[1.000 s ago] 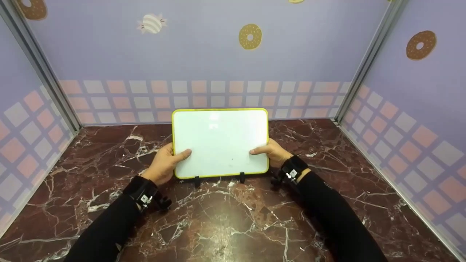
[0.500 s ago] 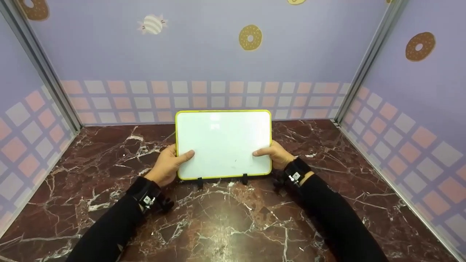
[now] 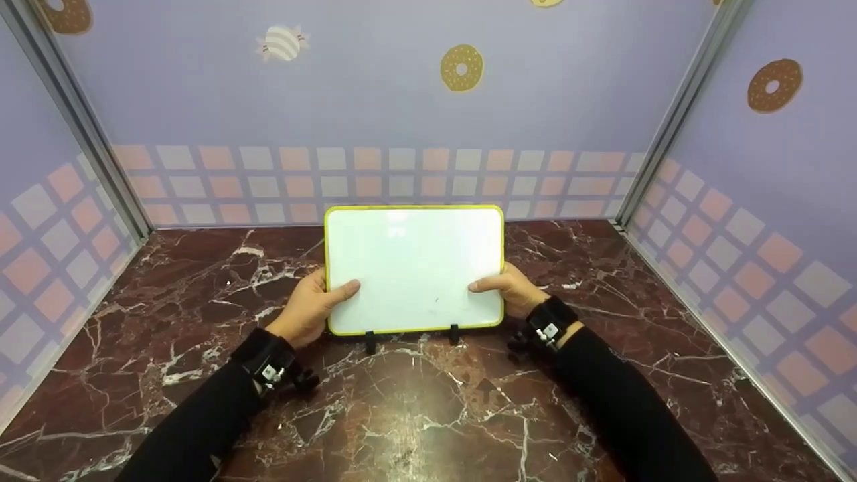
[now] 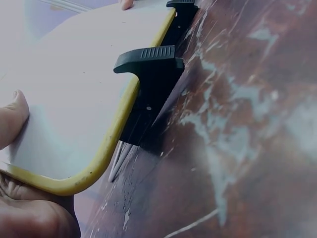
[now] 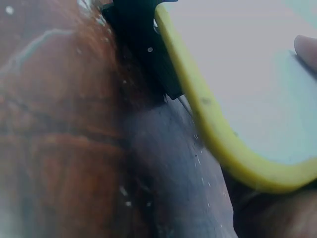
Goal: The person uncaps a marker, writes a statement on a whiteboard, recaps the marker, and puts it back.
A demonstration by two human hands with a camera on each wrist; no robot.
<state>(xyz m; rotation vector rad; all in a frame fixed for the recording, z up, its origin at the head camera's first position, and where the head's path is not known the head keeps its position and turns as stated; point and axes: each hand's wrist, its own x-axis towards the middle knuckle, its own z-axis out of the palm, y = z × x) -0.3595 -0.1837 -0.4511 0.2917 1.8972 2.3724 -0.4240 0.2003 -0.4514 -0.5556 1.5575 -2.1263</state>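
A small whiteboard [image 3: 415,261] with a yellow rim leans back in the middle of the head view. Along its lower edge are two black stand hooks, the left hook [image 3: 370,342] and the right hook [image 3: 454,334]; in the left wrist view the nearer hook [image 4: 151,67] curls over the yellow rim. My left hand [image 3: 311,304] grips the left side, thumb flat on the white face and fingers behind. On the opposite side my right hand [image 3: 515,288] holds the board the same way. The fingers behind the board are mostly hidden.
The board stands on a dark red marbled tabletop [image 3: 402,415]. A lilac back wall [image 3: 368,100] with pink and white squares closes off the far side, and side walls rise at left and right. Black wrist cameras sit on both wrists.
The whiteboard, its black hooks and both hands have shifted slightly to the right and a little nearer. Both hands keep their hold on the board's sides.
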